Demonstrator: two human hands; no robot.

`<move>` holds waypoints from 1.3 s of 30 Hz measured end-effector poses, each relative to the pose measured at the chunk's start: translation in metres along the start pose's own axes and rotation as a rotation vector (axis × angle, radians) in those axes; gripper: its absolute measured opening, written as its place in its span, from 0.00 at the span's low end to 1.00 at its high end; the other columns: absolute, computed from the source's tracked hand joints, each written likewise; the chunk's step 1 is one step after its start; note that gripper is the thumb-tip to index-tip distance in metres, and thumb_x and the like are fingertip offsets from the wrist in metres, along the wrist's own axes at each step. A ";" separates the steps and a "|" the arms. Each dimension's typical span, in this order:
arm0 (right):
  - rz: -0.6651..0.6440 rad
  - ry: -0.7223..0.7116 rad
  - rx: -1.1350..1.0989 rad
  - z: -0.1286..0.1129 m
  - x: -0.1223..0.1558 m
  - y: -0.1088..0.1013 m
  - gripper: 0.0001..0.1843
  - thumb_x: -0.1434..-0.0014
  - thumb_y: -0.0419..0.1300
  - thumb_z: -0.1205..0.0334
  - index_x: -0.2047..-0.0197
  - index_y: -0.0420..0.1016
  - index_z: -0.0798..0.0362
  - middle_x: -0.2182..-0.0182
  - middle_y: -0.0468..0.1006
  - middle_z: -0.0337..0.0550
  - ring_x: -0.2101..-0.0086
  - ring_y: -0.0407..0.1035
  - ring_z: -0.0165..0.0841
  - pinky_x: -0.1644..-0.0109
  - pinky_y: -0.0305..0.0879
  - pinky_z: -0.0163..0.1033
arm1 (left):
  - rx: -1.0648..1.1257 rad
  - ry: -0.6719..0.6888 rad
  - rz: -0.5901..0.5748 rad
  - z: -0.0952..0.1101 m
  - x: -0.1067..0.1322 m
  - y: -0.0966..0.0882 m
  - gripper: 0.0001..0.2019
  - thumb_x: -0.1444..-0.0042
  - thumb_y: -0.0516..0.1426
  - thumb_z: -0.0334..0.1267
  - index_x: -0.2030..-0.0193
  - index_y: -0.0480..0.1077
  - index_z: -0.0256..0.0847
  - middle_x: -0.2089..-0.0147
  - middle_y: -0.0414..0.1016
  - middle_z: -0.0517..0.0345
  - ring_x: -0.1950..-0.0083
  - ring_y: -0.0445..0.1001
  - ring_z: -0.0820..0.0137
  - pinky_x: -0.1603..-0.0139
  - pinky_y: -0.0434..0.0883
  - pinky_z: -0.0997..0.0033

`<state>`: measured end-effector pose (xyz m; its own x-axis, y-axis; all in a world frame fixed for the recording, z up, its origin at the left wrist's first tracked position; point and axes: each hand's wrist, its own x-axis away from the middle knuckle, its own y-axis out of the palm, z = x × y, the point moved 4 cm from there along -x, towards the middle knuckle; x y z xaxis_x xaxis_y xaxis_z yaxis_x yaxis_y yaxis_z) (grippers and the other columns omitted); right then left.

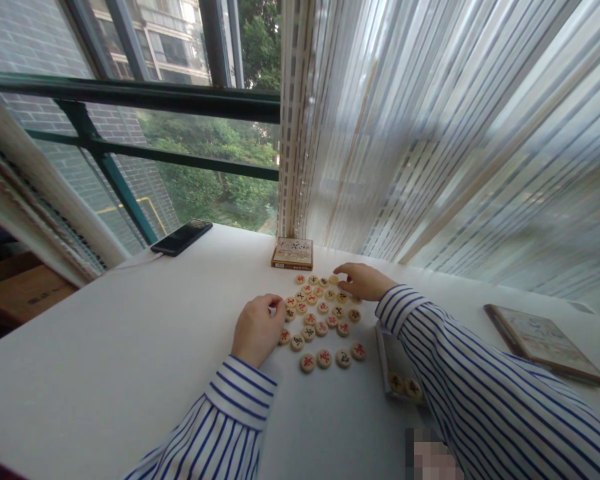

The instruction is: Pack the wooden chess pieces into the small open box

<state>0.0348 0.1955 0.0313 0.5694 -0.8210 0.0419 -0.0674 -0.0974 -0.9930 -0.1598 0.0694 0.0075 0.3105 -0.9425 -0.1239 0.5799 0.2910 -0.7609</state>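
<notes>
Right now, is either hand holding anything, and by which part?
Cannot tell: left hand and right hand each touch round pale wooden chess discs; fingers hide any grip.

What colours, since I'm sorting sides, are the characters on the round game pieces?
Some game pieces bear red characters, others black; the head view shows them.

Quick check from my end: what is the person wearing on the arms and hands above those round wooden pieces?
Both arms are in long sleeves of white cloth with dark blue stripes. The left sleeve and the right sleeve each end in a band cuff whose stripes run around the wrist. The left hand and right hand are bare, with no gloves. No ring or watch shows.
</notes>
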 end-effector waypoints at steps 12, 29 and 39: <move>0.068 -0.022 -0.185 -0.005 -0.004 0.001 0.19 0.46 0.53 0.64 0.52 0.72 0.57 0.63 0.77 0.47 0.64 0.71 0.33 0.57 0.64 0.35 | 0.012 0.014 0.007 0.002 0.000 0.000 0.12 0.45 0.50 0.39 0.64 0.74 0.39 0.63 0.77 0.52 0.65 0.72 0.68 0.63 0.66 0.70; 0.094 -0.018 -0.352 0.014 0.010 0.009 0.13 0.47 0.57 0.60 0.60 0.74 0.55 0.66 0.78 0.43 0.66 0.71 0.30 0.62 0.66 0.34 | -0.084 0.067 0.033 0.001 0.001 0.003 0.13 0.44 0.49 0.38 0.65 0.74 0.39 0.63 0.77 0.52 0.63 0.72 0.67 0.62 0.66 0.70; 0.051 0.004 -0.133 0.010 0.009 0.007 0.14 0.46 0.55 0.57 0.58 0.75 0.51 0.65 0.78 0.43 0.67 0.71 0.32 0.62 0.63 0.34 | -0.110 0.080 0.015 0.003 0.002 0.002 0.13 0.44 0.49 0.38 0.64 0.74 0.39 0.61 0.77 0.52 0.63 0.72 0.67 0.61 0.65 0.70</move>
<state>0.0475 0.1925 0.0235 0.5588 -0.8292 -0.0076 -0.2044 -0.1288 -0.9704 -0.1555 0.0685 0.0076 0.2552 -0.9494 -0.1832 0.4878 0.2900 -0.8234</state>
